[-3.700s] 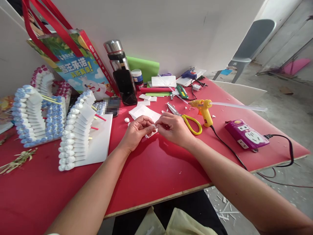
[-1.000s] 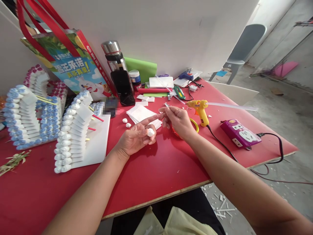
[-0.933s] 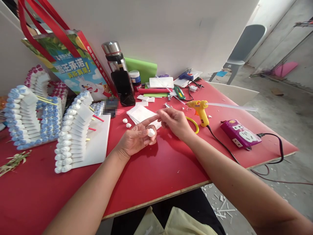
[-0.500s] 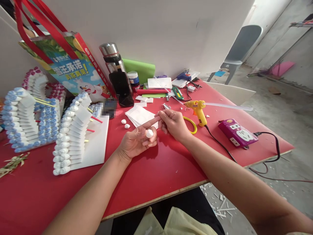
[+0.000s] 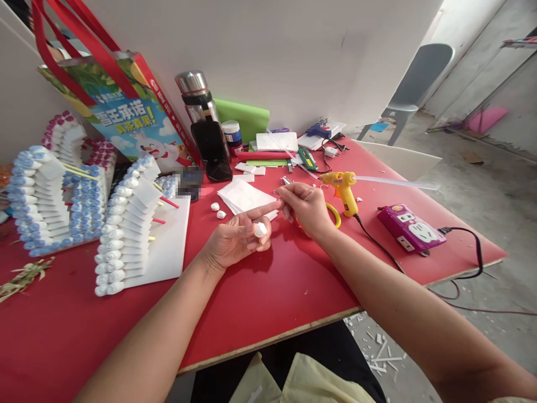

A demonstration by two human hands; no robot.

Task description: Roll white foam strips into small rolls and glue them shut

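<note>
My left hand (image 5: 235, 238) is closed on a small white paper ball (image 5: 260, 230), its index finger stretched toward my right hand. My right hand (image 5: 308, 208) pinches at the tip of that finger; whatever lies in the pinch is too small to make out. Beneath and behind the hands is a stack of white paper sheets (image 5: 241, 196). Two more white paper balls (image 5: 218, 210) rest to its left. Partly covered by my right hand are scissors with a yellow handle (image 5: 337, 215).
A yellow glue gun (image 5: 344, 190) and a purple power strip (image 5: 411, 229) with cords occupy the right. White-and-blue folded paper pieces (image 5: 115, 240) stand on a white board at left. Behind are a steel flask (image 5: 193, 92), a phone (image 5: 213, 151), a bag (image 5: 126, 120) and a green cutter (image 5: 308, 159).
The whole view has shifted slightly, so everything sits a little further right. My right hand has drawn slightly away from the left index fingertip. The paper ball stays in my left hand.
</note>
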